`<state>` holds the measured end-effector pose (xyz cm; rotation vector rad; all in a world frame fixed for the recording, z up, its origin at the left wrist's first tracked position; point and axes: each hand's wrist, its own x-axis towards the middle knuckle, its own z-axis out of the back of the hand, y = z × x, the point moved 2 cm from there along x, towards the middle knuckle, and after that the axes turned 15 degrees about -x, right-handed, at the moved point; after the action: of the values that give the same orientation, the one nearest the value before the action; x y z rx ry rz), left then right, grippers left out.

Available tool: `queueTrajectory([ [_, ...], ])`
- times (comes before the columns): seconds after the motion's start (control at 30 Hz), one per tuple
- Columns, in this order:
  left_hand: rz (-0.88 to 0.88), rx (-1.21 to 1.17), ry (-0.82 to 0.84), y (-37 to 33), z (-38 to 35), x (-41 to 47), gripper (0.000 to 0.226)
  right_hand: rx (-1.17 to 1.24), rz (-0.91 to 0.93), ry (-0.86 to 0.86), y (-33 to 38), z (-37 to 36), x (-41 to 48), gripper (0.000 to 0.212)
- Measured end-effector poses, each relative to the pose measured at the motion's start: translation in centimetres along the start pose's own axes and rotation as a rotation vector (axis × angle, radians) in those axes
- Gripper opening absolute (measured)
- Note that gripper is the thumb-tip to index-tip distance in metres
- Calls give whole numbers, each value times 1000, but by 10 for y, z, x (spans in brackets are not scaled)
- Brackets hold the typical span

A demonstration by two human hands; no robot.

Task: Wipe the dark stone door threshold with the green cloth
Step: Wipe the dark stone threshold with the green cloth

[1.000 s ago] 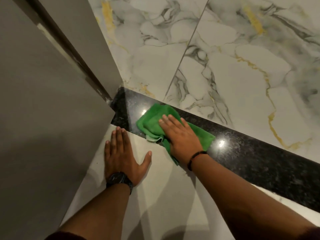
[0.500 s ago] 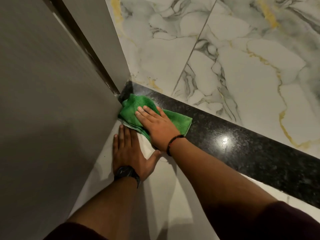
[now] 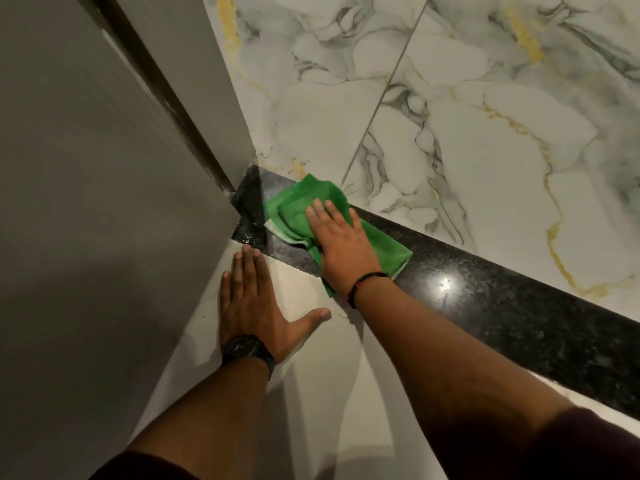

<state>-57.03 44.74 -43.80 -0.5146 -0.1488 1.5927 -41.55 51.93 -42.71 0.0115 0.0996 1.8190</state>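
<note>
A dark speckled stone threshold point(image 3: 502, 306) runs diagonally from the door frame at centre left to the lower right. The crumpled green cloth point(image 3: 298, 209) lies on its left part, a short way from the frame. My right hand point(image 3: 341, 247) presses flat on the cloth, fingers together, covering its middle. My left hand point(image 3: 254, 303), wearing a dark watch, rests flat on the pale floor tile just in front of the threshold, fingers spread and holding nothing. A damp, speckled patch shows on the stone at the frame corner.
A grey door point(image 3: 86, 237) and its frame point(image 3: 194, 81) stand close on the left. White marble tiles point(image 3: 467, 150) with grey and gold veins lie beyond the threshold. A plain pale tile point(image 3: 329, 393) lies under my arms.
My right hand pushed the cloth left into the frame corner, then slid it back right along the threshold. My left hand stayed planted on the pale tile.
</note>
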Motion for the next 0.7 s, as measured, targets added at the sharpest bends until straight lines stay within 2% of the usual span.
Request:
queueTrajectory([
  [0.13, -18, 21, -9, 0, 1, 0, 145, 53, 209, 23, -4, 2, -27, 68],
  [0.23, -38, 16, -20, 0, 1, -1, 144, 76, 259, 28, -23, 4, -51, 64],
  [0.3, -38, 12, -24, -1, 1, -2, 144, 61, 143, 3, -34, 4, -53, 60],
  [0.4, -26, 14, -29, -1, 1, -2, 144, 41, -200, -16, -26, 4, -31, 61],
  [0.47, -18, 15, -21, -1, 1, -1, 145, 1, -260, -31, -11, 1, -19, 65],
  [0.6, -15, 25, -22, -3, 4, -2, 144, -10, -104, -14, -3, 1, -23, 68],
  [0.7, -4, 13, -25, -1, 5, -2, 143, 38, 10, -3, -5, 1, -59, 69],
])
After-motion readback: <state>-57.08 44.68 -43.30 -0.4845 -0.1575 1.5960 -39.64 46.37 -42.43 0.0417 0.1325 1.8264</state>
